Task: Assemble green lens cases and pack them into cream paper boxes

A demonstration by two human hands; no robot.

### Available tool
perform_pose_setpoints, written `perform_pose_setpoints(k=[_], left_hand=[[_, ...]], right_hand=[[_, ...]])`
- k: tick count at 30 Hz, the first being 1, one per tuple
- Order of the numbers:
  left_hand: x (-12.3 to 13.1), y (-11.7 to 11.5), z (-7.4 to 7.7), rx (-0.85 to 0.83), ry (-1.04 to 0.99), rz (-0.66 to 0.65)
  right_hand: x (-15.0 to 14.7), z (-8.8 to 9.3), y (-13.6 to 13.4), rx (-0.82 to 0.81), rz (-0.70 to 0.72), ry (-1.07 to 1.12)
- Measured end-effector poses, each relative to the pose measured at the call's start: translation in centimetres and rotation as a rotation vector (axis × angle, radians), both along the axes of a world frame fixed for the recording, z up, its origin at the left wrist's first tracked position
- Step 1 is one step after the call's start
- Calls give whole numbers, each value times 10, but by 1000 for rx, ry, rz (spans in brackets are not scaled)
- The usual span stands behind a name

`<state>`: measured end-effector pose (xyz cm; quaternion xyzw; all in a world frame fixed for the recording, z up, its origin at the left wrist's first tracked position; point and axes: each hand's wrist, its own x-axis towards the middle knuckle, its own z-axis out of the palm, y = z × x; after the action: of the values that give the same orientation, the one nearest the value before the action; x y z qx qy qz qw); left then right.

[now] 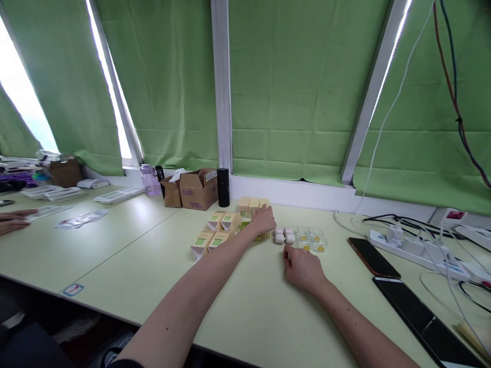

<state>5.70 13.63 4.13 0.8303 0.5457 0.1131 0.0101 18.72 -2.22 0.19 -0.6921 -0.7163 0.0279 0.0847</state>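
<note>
My left hand [264, 221] reaches out over the table among small cartons and green pieces [244, 225]. Its fingers are bent; what they hold, if anything, is hidden. Just beyond it stand beige boxes [253, 205]. Left of it are several beige cartons with green labels and slanted tops [218, 238]. My right hand [305, 268] rests on the table with its fingers curled in, and nothing shows in them. Close in front of it sit several small pale pink-white pieces [284, 236], beside clear round containers with yellow bits inside [311, 238].
Behind the cartons are an open cardboard box [198, 189], a black cylinder [223, 187] and a purple bottle [150, 180]. Two dark phone-like devices [374, 257] and a power strip [412, 249] with cables lie right. Another person's hands [15, 221] are at far left.
</note>
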Motion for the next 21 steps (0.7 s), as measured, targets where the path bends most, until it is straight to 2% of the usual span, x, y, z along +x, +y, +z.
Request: perform_pose_setpoints(k=[6,9,15,21], left_hand=[[-35,-14,21,96,-45,19],[-59,-28,24,140,-44,42],[-94,-64,13,165,0,36],[-96,-83,-1,192,68,-62]], right_hand=[[0,-1,0,16,7,7],[0,-2,0,26,9,3],[-2,0,-1,5,-3,-4],[-3,4,-3,1,-1,-9]])
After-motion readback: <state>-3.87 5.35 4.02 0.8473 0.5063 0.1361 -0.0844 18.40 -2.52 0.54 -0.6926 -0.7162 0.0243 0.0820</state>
